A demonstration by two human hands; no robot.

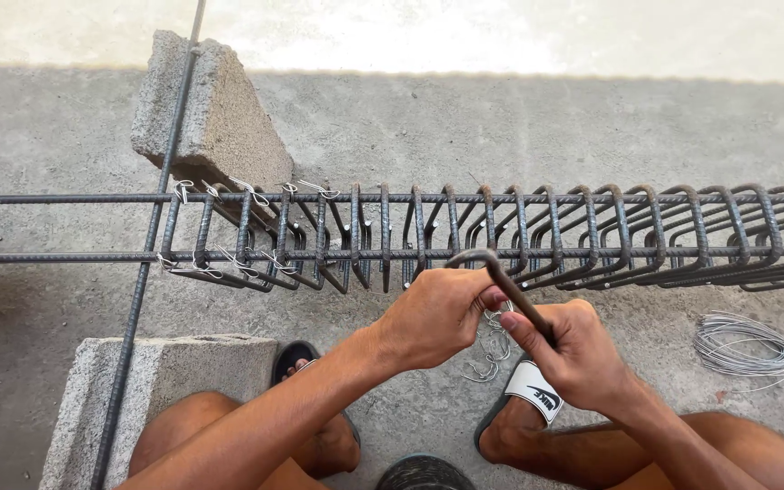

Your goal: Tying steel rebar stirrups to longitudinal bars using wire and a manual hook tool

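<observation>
From the head view: two long rebars [501, 197] run across, threaded through some two dozen stirrups [592, 238], about five already wired. Two concrete blocks [220, 118] support them; a third thin rod [142, 272] crosses. A wire coil [744, 345] lies right; cut ties [492, 349] lie between two sandalled feet. The right hand [578, 354] is clenched around a hooked tying tool [501, 277]; the left hand [437, 313] is closed beside its hook, just below the near rebar.

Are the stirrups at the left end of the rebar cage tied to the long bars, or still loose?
Tied. The leftmost stirrups show light wire twists at both long bars; those further right show none.
</observation>
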